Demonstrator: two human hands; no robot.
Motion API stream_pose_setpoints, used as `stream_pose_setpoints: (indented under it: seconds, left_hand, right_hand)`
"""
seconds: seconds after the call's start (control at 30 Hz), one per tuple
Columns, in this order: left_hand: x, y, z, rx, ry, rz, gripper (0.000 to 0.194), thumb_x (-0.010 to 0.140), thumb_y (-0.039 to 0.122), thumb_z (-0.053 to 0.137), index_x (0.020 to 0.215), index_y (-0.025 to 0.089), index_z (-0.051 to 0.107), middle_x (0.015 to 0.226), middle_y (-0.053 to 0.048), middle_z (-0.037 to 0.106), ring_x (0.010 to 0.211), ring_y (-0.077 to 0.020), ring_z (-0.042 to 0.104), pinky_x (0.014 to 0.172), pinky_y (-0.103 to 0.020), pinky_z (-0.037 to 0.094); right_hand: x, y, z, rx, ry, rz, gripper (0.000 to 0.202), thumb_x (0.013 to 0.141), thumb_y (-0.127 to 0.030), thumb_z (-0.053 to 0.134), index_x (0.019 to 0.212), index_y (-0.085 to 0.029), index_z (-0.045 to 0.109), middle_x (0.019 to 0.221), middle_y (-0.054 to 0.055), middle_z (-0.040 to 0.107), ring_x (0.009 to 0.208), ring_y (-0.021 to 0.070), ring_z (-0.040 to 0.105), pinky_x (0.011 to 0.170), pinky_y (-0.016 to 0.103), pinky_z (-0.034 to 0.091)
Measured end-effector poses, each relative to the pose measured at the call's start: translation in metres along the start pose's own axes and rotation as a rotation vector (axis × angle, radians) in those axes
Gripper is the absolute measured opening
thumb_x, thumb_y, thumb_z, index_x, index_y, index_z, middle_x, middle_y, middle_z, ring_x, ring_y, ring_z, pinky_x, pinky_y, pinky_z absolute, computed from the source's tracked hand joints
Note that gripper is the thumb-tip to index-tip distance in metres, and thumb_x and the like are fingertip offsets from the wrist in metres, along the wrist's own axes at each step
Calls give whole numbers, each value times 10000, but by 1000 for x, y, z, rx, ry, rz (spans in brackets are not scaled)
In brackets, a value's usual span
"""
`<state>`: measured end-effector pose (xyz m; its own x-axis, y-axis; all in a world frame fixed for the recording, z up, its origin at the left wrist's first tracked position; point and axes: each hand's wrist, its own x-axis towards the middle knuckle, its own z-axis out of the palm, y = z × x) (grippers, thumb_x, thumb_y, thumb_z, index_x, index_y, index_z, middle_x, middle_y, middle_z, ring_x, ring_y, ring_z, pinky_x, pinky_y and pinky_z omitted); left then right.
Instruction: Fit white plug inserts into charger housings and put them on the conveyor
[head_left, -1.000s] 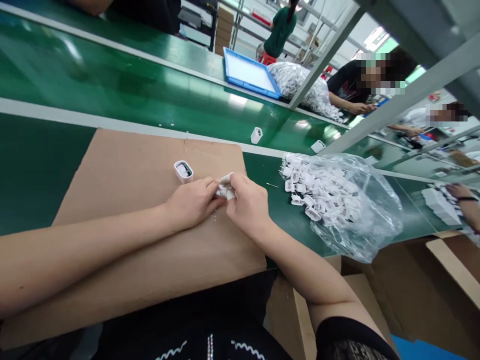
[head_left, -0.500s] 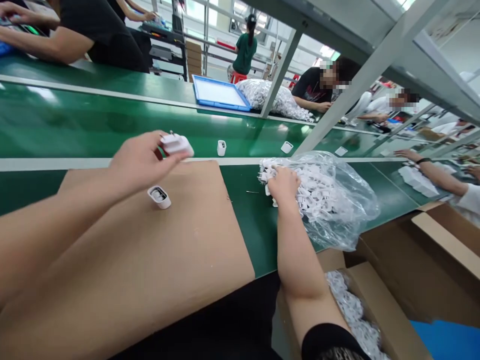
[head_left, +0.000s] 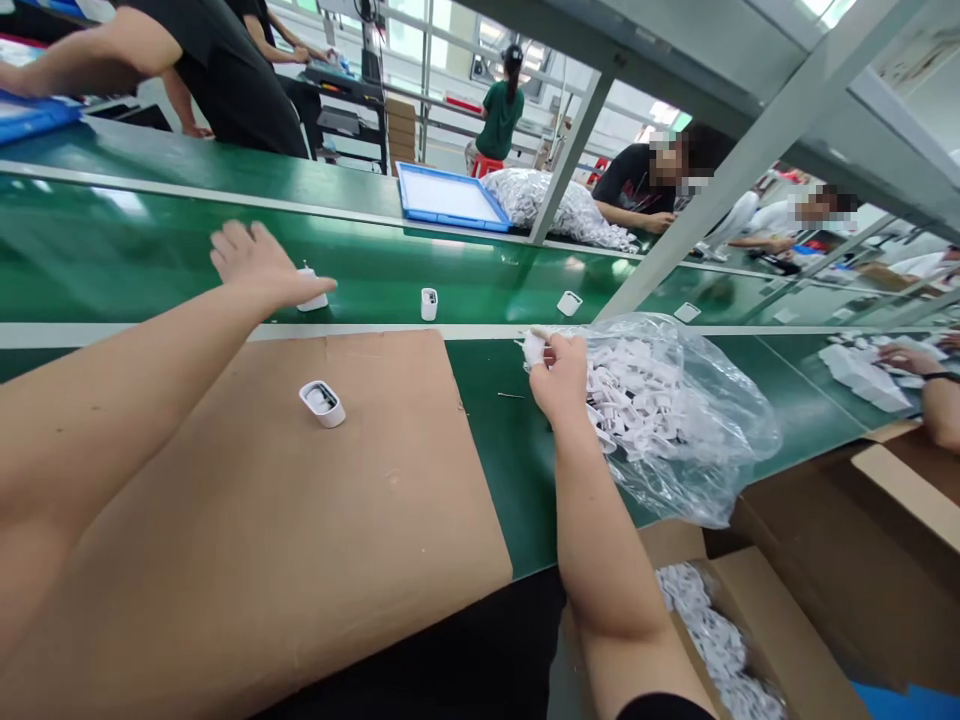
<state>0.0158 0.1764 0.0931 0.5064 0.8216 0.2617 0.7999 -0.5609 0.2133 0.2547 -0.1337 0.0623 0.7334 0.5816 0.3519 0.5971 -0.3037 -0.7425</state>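
Observation:
Fingers spread, my left hand (head_left: pixel 259 265) is over the green belt. By its thumb, partly hidden, a white charger plug (head_left: pixel 311 290) stands on the belt with a pin showing on top. My right hand (head_left: pixel 559 375) pinches a white plastic plug piece (head_left: pixel 533 348) at the left side of a clear plastic bag (head_left: pixel 720 410). Many similar white pieces (head_left: pixel 637 395) lie heaped in that bag. An open white charger housing (head_left: pixel 322 403), its inside parts visible, rests on the cardboard sheet (head_left: pixel 375 500) in front of me.
On the green belt (head_left: pixel 495 290) sit another white housing (head_left: pixel 428 304) and a flat white piece (head_left: pixel 570 303). A thin metal pin (head_left: pixel 511 395) lies beside the cardboard. A slanted metal post (head_left: pixel 675 220) rises beyond the bag. An open carton (head_left: pixel 780 610) stands low right. Co-workers sit around.
My left hand has moved left and opened, leaving the charger plug on the belt. My right hand has drawn a white piece from the heap's edge. The belt's housing shifted slightly left.

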Motion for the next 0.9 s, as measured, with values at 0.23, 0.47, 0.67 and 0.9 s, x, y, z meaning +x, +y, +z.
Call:
stream_pose_setpoints:
  seconds: [0.23, 0.47, 0.67, 0.9]
  left_hand:
    - [10, 93, 21, 136, -385, 491, 1053, 759, 311, 744, 1629, 198, 162, 1715, -156, -14, 1556, -405, 60, 1232, -517, 186]
    - [17, 115, 30, 197, -476, 558, 435, 676, 291, 707, 1098, 191, 752, 1325, -190, 590, 1246, -379, 523, 1017, -435, 449]
    - [-51, 108, -19, -8, -306, 561, 389, 915, 491, 488, 1047, 189, 694, 1073, -115, 673, 1019, -288, 611, 813, -336, 443]
    - [-171, 101, -7, -192, -317, 551, 383, 922, 561, 598, 832, 189, 607, 893, -81, 679, 853, -255, 627, 700, -332, 404]
  right_hand:
    - [-19, -24, 25, 1141, -550, 390, 387, 630, -215, 829, 990, -223, 688, 1000, 22, 747, 978, 174, 716, 968, 298, 571]
    - [-30, -35, 21, 1273, -771, 468, 201, 748, -192, 645, 942, -187, 695, 1064, 68, 783, 1104, 223, 726, 1084, 370, 545]
    - [-33, -38, 23, 1209, -819, 468, 242, 789, -261, 644, 990, -153, 724, 1056, 89, 783, 1097, 248, 727, 1080, 413, 543]
    - [-31, -34, 27, 890, -197, 169, 339, 609, -327, 878, 903, -221, 747, 1044, 36, 772, 1073, 231, 701, 985, 381, 565]
